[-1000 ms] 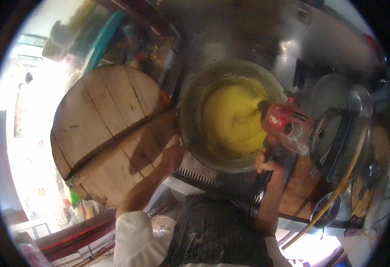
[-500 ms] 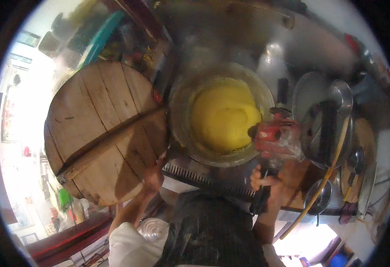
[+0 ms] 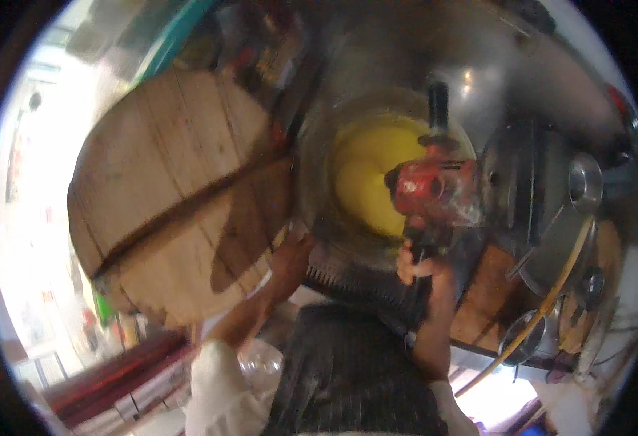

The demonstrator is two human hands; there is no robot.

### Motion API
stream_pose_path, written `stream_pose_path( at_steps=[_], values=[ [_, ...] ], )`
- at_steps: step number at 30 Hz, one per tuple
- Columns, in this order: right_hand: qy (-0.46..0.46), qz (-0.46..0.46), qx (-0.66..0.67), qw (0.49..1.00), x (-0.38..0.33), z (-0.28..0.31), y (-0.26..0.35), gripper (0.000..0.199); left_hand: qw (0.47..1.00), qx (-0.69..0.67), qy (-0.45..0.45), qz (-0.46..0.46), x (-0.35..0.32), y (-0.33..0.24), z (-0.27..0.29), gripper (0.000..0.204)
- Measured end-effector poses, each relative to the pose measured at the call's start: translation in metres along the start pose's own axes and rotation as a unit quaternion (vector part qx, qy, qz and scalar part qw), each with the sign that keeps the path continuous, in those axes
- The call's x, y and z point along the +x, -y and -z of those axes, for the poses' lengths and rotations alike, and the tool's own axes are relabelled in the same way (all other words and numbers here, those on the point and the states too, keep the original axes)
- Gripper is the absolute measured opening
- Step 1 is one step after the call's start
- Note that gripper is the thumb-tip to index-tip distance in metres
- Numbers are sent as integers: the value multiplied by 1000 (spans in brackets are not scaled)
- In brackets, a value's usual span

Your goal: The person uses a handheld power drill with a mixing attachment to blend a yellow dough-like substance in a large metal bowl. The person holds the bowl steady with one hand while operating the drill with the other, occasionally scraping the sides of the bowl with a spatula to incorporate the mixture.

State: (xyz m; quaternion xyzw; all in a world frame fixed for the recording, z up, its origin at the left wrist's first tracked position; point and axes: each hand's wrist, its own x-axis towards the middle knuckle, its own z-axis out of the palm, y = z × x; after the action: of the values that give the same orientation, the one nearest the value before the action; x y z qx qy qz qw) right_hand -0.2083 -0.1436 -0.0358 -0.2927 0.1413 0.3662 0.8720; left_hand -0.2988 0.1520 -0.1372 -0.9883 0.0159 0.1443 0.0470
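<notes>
Steel counter (image 3: pixel 479 65): right hand (image 3: pixel 417 261) grips red power mixer (image 3: pixel 431 190) in smooth yellow batter (image 3: pixel 362 178); left hand (image 3: pixel 290 254), grip unclear, at steel bowl (image 3: pixel 311 189) 7 o'clock.

**Red drill over a bowl of yellow batter**

Your drill (image 3: pixel 431 190) is red and blocky, with a black grip running down to the lower end and a dark shaft pointing up and away at the far end. It sits tilted over the right part of the bowl, blurred in this view. The bowl (image 3: pixel 319 218) is wide, round and metal, its rim dull grey, standing just right of the wooden round. Inside it lies batter (image 3: pixel 366 182), bright yellow and smooth, heaped toward the middle. Whether the drill's tip touches the batter can't be made out.
</notes>
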Motion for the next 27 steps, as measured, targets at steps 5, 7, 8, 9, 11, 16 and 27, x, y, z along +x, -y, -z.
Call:
stream_pose_path(
  at_steps=[5, 7, 8, 9, 11, 16, 27],
  values=[
    [-41, 12, -10, 999, 18, -9, 15, 43, 994, -11, -88, 57, 19, 4, 44, 53],
    [-40, 10, -24, 999, 22, -12, 19, 43, 992, -75, -77, 69, 13, 14, 41, 54],
    [-37, 11, -32, 999, 24, -11, 22, 43, 989, -94, -80, 76, 7, 20, 34, 54],
    [-37, 22, -37, 998, 24, -9, 24, 42, 987, -115, -83, 81, -5, 26, 21, 54],
    [-36, 46, -48, 997, 21, -7, 27, 41, 985, -94, -112, 91, -36, 30, -2, 50],
    [-83, 63, -48, 993, -1, 2, 30, 42, 943, -78, -284, 154, -81, 19, -39, 40],
    [-112, 84, -53, 989, -52, -9, 14, 44, 991, -127, -43, 14, -29, 30, -47, 22]
  ],
)
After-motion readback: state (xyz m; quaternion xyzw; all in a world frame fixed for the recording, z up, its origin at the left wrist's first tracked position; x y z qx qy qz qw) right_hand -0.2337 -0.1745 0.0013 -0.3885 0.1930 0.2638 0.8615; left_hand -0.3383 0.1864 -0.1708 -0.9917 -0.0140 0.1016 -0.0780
